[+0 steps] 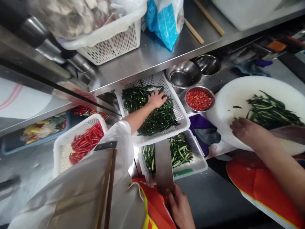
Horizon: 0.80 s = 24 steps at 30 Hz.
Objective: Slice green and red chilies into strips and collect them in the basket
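My left hand [157, 99] lies with fingers spread on a heap of thin dark-green chillies [157, 117] in a white perforated basket [182, 116]. Low in the view, my right hand [179, 205] is closed around the handle of a cleaver [164, 163], its broad blade pointing away from me. Beneath the blade, sliced green chillies [182, 151] fill part of a clear plastic tray [200, 163]. The basket overlaps the far edge of this tray.
A co-worker's hand [247, 132] and knife blade [289, 133] are at a round white cutting board [228, 92] bearing cut green strips. A bowl of chopped red chillies [199, 99] stands near it. Red chillies [87, 141] fill a basket at left. A steel shelf [147, 52] overhangs the back.
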Available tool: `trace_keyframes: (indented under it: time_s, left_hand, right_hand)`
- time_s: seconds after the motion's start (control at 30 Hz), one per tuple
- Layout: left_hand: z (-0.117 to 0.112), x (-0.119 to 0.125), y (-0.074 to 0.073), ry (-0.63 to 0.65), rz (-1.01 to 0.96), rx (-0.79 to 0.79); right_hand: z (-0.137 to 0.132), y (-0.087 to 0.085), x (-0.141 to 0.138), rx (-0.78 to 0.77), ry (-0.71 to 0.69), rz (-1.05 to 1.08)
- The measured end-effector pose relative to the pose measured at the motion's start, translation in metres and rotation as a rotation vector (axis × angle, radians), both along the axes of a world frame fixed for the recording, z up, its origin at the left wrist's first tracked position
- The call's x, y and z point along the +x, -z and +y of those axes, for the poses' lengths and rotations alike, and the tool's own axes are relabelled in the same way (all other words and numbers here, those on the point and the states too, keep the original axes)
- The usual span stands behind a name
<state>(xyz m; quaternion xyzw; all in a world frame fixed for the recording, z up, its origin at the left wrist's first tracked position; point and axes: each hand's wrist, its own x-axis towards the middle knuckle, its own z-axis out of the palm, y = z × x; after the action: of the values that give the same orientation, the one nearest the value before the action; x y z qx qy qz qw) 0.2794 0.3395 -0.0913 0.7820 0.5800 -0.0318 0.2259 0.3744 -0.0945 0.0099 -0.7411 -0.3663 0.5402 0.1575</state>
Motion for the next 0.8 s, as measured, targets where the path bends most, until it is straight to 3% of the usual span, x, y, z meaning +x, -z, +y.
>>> trace_keyframes:
  time_s: [0.1, 0.2, 0.23, 0.3, 0.37, 0.4, 0.47, 0.57, 0.7, 0.8]
  left_hand:
    - [-0.019, -0.003, -0.018, 0.079, 0.04, -0.132]
    - [0.001, -0.032, -0.04, 0.165, 0.039, -0.213]
    - [0.011, -0.046, -0.045, 0.132, 0.055, -0.173]
    - [0.028, -0.077, -0.05, -0.067, 0.15, -0.062]
    - [0.032, -0.101, -0.046, -0.237, 0.266, -0.095]
    - [0.028, -0.108, -0.042, -0.249, 0.295, -0.109]
    - [0.009, -0.111, -0.032, -0.203, 0.3, -0.101]
    - [-0.03, -0.097, -0.025, -0.194, 0.245, -0.083]
    - [-0.085, -0.077, -0.034, -0.291, 0.139, -0.157]
    - [-0.127, -0.069, -0.046, -0.275, 0.113, -0.202]
  right_hand:
    - [0.001, 0.0, 0.002, -0.018, -0.027, 0.153]
    - [0.0, 0.003, 0.004, 0.014, -0.016, 0.167]
    - [-0.001, 0.004, 0.003, 0.025, -0.013, 0.162]
    - [-0.002, 0.006, 0.002, 0.042, 0.0, 0.152]
    - [-0.002, 0.007, 0.001, 0.055, 0.016, 0.17]
    - [-0.001, 0.007, 0.0, 0.066, 0.023, 0.178]
    - [0.0, 0.007, -0.001, 0.104, 0.03, 0.162]
    - [0.003, 0.005, -0.001, 0.167, -0.013, 0.147]
    - [0.007, 0.0, 0.002, 0.231, -0.044, 0.115]
    - [0.009, -0.002, 0.004, 0.268, -0.09, 0.128]
